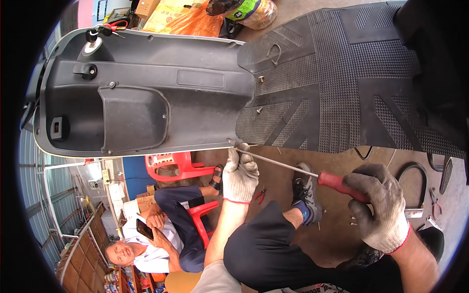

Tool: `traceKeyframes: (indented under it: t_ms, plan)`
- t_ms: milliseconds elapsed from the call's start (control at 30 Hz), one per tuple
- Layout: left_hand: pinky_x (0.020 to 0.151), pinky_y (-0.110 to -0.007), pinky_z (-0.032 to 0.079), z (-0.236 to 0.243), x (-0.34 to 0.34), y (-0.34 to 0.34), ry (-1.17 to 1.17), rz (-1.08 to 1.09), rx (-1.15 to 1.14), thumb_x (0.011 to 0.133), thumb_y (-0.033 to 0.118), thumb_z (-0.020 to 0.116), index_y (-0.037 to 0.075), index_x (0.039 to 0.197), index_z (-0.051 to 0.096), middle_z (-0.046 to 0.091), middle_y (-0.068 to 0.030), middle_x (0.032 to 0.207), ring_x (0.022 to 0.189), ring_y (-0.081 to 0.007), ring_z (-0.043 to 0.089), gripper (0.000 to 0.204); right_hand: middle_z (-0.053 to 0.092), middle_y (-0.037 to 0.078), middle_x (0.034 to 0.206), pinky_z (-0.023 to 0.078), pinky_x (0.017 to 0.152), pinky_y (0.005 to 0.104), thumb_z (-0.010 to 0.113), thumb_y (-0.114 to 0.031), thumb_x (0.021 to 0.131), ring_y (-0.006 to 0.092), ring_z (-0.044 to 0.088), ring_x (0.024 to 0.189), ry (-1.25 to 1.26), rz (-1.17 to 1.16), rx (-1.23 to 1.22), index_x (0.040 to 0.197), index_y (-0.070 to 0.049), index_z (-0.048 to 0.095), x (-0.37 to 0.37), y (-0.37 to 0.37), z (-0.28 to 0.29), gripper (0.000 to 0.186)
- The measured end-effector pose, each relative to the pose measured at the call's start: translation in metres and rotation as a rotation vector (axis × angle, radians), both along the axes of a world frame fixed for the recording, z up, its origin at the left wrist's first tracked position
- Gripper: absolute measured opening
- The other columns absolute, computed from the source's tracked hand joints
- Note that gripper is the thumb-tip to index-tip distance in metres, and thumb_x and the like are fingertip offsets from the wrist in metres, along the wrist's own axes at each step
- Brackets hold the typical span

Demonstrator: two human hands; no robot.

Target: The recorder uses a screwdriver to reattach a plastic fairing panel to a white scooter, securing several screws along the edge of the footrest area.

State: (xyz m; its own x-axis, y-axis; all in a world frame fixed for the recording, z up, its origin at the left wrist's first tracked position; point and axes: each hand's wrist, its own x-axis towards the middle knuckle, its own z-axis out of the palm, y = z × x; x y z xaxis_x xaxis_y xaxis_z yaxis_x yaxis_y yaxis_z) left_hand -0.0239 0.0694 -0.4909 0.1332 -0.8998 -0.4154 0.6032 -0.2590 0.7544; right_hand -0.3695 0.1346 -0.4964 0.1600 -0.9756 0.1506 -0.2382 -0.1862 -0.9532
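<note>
My right hand (378, 207), in a dirty grey work glove, grips the red handle of a long screwdriver (288, 167). Its steel shaft runs up and left to the lower edge of a dark grey scooter leg-shield panel (146, 93). My left hand (240, 176), in a whitish glove, pinches the shaft close to its tip, right under the seam where the panel meets the ribbed black floor mat (332, 83). Two loose screws (260, 79) lie on the mat near that seam.
A key bunch (105, 30) hangs in the panel's lock at the upper left. A person sits on a red plastic chair (181, 168) holding a phone. Red-handled pliers (260, 196), small screws and a black hose (413, 178) lie on the concrete floor by my shoe.
</note>
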Motion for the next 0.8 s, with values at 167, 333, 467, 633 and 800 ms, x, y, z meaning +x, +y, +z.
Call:
traceKeyframes:
  t_ms: [167, 333, 467, 633, 800]
  plan:
    - [0.067, -0.024, 0.058, -0.003, -0.009, -0.003, 0.026, -0.074, -0.02, 0.103, 0.024, 0.056, 0.007, 0.123, 0.057, 0.064, -0.0072, 0.11, 0.08, -0.0093, 0.064, 0.027, 0.063, 0.018, 0.108, 0.052, 0.08, 0.0471, 0.071, 0.005, 0.066, 0.0386, 0.063, 0.096, 0.019, 0.011, -0.048, 0.114, -0.008, 0.065, 0.003, -0.01, 0.006, 0.05]
    - [0.066, -0.025, 0.059, -0.005, -0.017, -0.004, -0.023, -0.136, -0.003, 0.104, 0.022, 0.053, 0.005, 0.126, 0.053, 0.062, -0.0093, 0.115, 0.086, -0.0129, 0.068, 0.027, 0.063, 0.018, 0.109, 0.052, 0.081, 0.0473, 0.071, 0.006, 0.066, 0.0391, 0.063, 0.097, 0.041, 0.007, -0.083, 0.115, -0.007, 0.064, 0.006, -0.02, 0.008, 0.051]
    - [0.067, -0.025, 0.059, -0.008, -0.012, -0.004, -0.072, -0.115, 0.008, 0.102, 0.022, 0.057, 0.004, 0.126, 0.056, 0.066, -0.0094, 0.114, 0.084, -0.0128, 0.068, 0.03, 0.063, 0.018, 0.11, 0.053, 0.081, 0.0465, 0.07, 0.004, 0.068, 0.0387, 0.063, 0.098, 0.046, 0.014, -0.068, 0.114, -0.007, 0.065, 0.016, -0.026, 0.006, 0.048]
    - [0.067, -0.026, 0.059, -0.01, -0.006, -0.004, -0.074, -0.06, 0.035, 0.103, 0.022, 0.056, 0.003, 0.126, 0.056, 0.066, -0.0099, 0.114, 0.084, -0.0135, 0.068, 0.03, 0.065, 0.016, 0.112, 0.056, 0.081, 0.0455, 0.069, -0.005, 0.08, 0.0369, 0.064, 0.098, 0.028, 0.056, -0.049, 0.119, -0.008, 0.065, 0.022, -0.032, 0.002, 0.04]
    - [0.067, -0.026, 0.059, -0.008, -0.009, -0.004, -0.104, -0.067, 0.033, 0.104, 0.022, 0.055, 0.002, 0.125, 0.055, 0.065, -0.0098, 0.114, 0.085, -0.0133, 0.068, 0.029, 0.065, 0.016, 0.113, 0.055, 0.083, 0.0467, 0.068, -0.003, 0.082, 0.037, 0.064, 0.098, -0.039, 0.042, -0.004, 0.12, -0.008, 0.065, 0.023, -0.035, 0.002, 0.039]
